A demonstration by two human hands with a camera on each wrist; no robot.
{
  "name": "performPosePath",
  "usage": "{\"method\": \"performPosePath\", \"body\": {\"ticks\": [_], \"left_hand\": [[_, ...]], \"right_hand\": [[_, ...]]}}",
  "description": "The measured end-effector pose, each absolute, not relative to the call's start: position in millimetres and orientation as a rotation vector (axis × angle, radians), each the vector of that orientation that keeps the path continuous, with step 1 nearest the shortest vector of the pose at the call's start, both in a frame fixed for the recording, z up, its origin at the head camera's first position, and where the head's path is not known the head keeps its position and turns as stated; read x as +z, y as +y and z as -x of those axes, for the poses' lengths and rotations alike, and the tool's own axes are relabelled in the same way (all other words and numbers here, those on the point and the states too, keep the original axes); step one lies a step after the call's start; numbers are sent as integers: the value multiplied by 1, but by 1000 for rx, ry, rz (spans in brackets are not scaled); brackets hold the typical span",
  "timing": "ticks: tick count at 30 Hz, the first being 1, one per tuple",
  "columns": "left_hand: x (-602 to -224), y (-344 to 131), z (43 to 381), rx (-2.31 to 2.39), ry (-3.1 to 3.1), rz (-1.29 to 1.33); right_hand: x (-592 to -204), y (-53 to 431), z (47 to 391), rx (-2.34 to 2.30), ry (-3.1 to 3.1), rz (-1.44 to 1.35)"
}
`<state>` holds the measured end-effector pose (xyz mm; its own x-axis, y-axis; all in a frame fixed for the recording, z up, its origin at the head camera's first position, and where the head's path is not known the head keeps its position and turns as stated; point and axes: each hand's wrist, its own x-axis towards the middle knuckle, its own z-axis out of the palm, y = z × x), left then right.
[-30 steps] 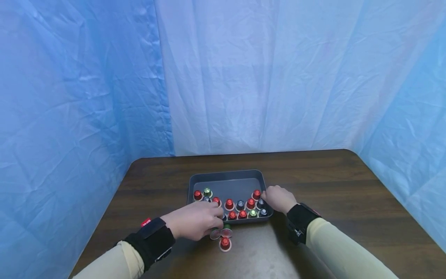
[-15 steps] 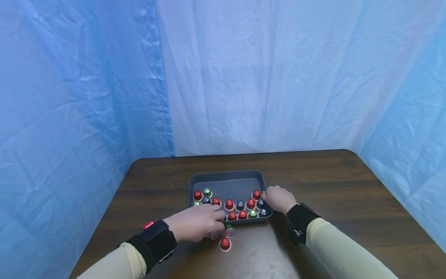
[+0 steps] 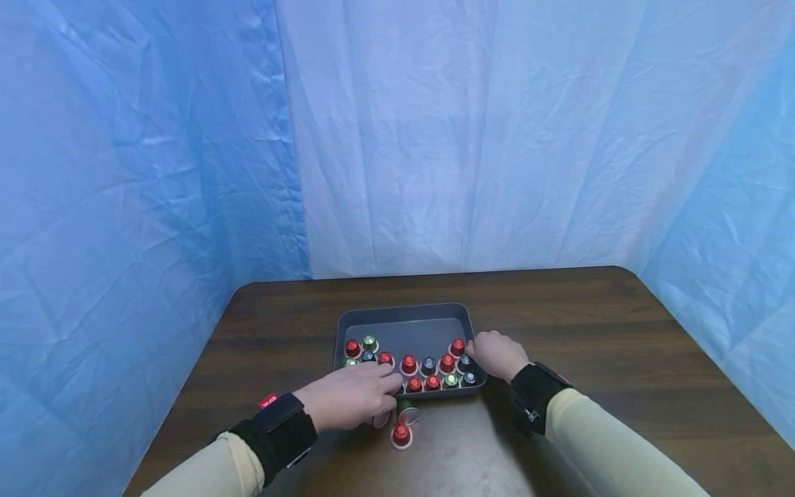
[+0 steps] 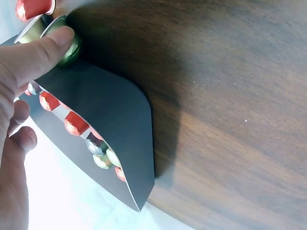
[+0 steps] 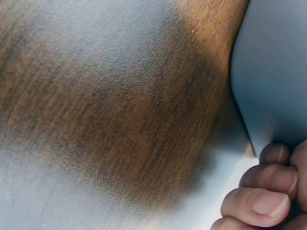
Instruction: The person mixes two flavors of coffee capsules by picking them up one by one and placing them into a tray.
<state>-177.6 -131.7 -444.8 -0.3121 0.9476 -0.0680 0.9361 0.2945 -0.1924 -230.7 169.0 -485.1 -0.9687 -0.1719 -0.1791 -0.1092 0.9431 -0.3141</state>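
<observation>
My left hand [image 3: 349, 395] reaches over the near edge of a dark grey tray [image 3: 415, 333]. In the left wrist view, its thumb touches a dark green coffee capsule [image 4: 72, 53] lying tilted outside the tray wall, while the loosely bent fingers stay on the rim side, apart from it. Beside that lies a yellowish-green capsule [image 4: 31, 31], partly behind the thumb. A red capsule [image 3: 401, 434] stands on the table just in front. My right hand [image 3: 497, 355] grips the tray's right edge with curled fingers [image 5: 268, 203].
Several red, green and dark blue capsules stand in the tray's front half, such as a red one [image 3: 408, 364]; my left hand covers some. Brown wooden table [image 3: 577, 324] surrounds the tray. Blue and white sheets [image 3: 447, 138] hang behind and at both sides.
The dark green capsule has shifted slightly right and turned under the left thumb. My left hand has moved a little; the right hand and tray stay put.
</observation>
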Motion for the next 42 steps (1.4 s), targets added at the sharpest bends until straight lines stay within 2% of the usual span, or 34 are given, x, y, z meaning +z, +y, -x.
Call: {"method": "performPosePath", "body": {"ticks": [10, 23, 35, 42], "left_hand": [[-444, -131, 173, 128, -2536, 1798], [-425, -126, 174, 5, -2696, 1684], [-412, -133, 190, 3, -2734, 1576], [-409, -135, 205, -7, -2842, 1406]], "right_hand": [[-486, 169, 231, -429, 2902, 230], [-484, 169, 231, -441, 2898, 221], [-486, 168, 232, -445, 2898, 207], [-485, 168, 231, -447, 2895, 200]]}}
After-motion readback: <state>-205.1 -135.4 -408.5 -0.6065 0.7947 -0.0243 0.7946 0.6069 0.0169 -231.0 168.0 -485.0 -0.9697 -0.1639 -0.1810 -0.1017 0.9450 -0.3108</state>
